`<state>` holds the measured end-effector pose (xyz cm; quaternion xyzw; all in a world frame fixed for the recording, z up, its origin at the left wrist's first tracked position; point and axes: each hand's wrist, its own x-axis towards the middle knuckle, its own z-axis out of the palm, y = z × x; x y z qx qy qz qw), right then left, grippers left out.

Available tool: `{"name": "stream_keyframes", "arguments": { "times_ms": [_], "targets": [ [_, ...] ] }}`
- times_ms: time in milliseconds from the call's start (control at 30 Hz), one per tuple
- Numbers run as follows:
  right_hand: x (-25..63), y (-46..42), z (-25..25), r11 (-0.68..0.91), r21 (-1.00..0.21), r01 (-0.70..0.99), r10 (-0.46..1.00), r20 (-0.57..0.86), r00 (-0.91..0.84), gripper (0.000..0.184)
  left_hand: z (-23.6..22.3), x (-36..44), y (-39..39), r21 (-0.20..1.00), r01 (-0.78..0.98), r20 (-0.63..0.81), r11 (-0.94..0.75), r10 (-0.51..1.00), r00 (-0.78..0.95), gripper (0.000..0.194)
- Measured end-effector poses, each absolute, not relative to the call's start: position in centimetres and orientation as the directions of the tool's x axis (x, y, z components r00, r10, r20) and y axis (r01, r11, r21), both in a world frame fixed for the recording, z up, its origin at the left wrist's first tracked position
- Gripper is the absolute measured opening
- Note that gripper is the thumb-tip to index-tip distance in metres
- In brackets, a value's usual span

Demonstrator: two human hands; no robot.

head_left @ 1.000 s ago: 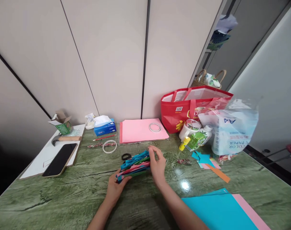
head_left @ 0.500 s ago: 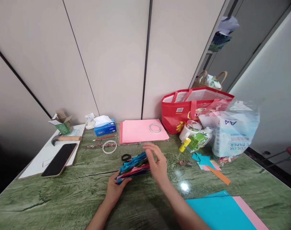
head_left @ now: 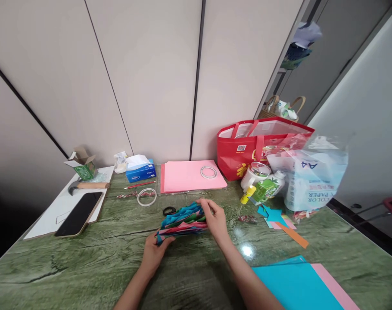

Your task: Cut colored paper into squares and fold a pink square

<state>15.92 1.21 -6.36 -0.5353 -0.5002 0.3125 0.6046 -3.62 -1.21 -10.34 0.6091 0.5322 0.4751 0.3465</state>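
Between my hands is a bundle of folded coloured paper [head_left: 185, 221] in blue, green and pink layers with wavy edges. My left hand [head_left: 154, 252] is closed on its lower left end, thumb along the near side. My right hand [head_left: 214, 217] pinches the right end, fingers over the top edge. The bundle is tilted, right end higher, above the green table [head_left: 102, 267]. Just behind it lie scissors [head_left: 169, 210], with only the black handles showing.
Behind are a white ring [head_left: 147, 197], pink paper [head_left: 186, 176] and a tissue box [head_left: 140, 172]. At left lie a phone [head_left: 79, 214] and hammer [head_left: 89, 185]. To the right stand a glue stick [head_left: 248, 195], red bag [head_left: 231, 155] and paper pack [head_left: 315, 181]; blue sheets [head_left: 296, 284] lie nearer.
My right hand has come down onto the bundle's right end and now grips it. The layers have spread a little wider. My left hand keeps its hold.
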Motion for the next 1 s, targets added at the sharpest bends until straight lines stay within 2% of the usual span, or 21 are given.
{"name": "stream_keyframes", "arguments": {
  "times_ms": [133, 233, 333, 467, 533, 667, 767, 933, 967, 1000],
  "targets": [
    [14.6, 1.4, -8.0, 0.119, -0.980, -0.158, 0.931, 0.055, 0.361, 0.033, -10.1, -3.7, -1.2, 0.946, 0.268, 0.187, -0.184, 0.982, 0.014, 0.019],
    [13.8, 1.4, -8.4, 0.044, -0.959, -0.279, 0.954, -0.043, 0.296, 0.036, -10.1, -4.0, -1.2, 0.966, 0.232, 0.128, -0.117, 0.991, -0.029, 0.023],
    [14.0, 1.4, -8.5, 0.042, -0.937, -0.347, 0.957, -0.063, 0.284, 0.037, -10.2, -4.3, -1.1, 0.977, 0.211, 0.063, -0.035, 0.990, -0.128, 0.019],
    [14.7, 1.3, -9.5, 0.148, -0.958, -0.244, 0.896, 0.025, 0.444, 0.039, -10.3, -4.2, -1.2, 0.983, 0.186, 0.020, 0.006, 0.990, -0.136, 0.019],
    [14.3, 0.9, -10.3, 0.136, -0.971, -0.196, 0.882, 0.029, 0.470, 0.041, -10.2, -4.0, -1.2, 0.981, 0.192, 0.008, 0.016, 0.992, -0.128, 0.019],
    [12.1, 0.3, -10.9, 0.077, -0.921, -0.383, 0.935, -0.067, 0.349, 0.046, -9.5, -3.5, -1.4, 0.977, 0.204, 0.075, -0.056, 0.993, -0.088, 0.021],
    [11.2, 0.5, -10.8, 0.060, -0.878, -0.475, 0.953, -0.090, 0.288, 0.041, -9.1, -3.6, -1.4, 0.969, 0.236, 0.095, -0.066, 0.989, -0.111, 0.022],
    [12.5, 0.9, -10.5, 0.053, -0.937, -0.346, 0.857, -0.135, 0.497, 0.038, -9.8, -3.9, -1.4, 0.979, 0.203, -0.001, 0.031, 0.989, -0.146, 0.024],
    [12.8, 0.7, -10.0, 0.081, -0.951, -0.297, 0.843, -0.094, 0.530, 0.038, -10.0, -3.9, -1.4, 0.980, 0.199, 0.007, 0.021, 0.990, -0.140, 0.023],
    [13.0, 0.4, -9.3, 0.141, -0.972, -0.190, 0.838, 0.015, 0.545, 0.036, -10.2, -3.8, -1.4, 0.979, 0.203, 0.023, 0.005, 0.991, -0.135, 0.022]
  ]
}}
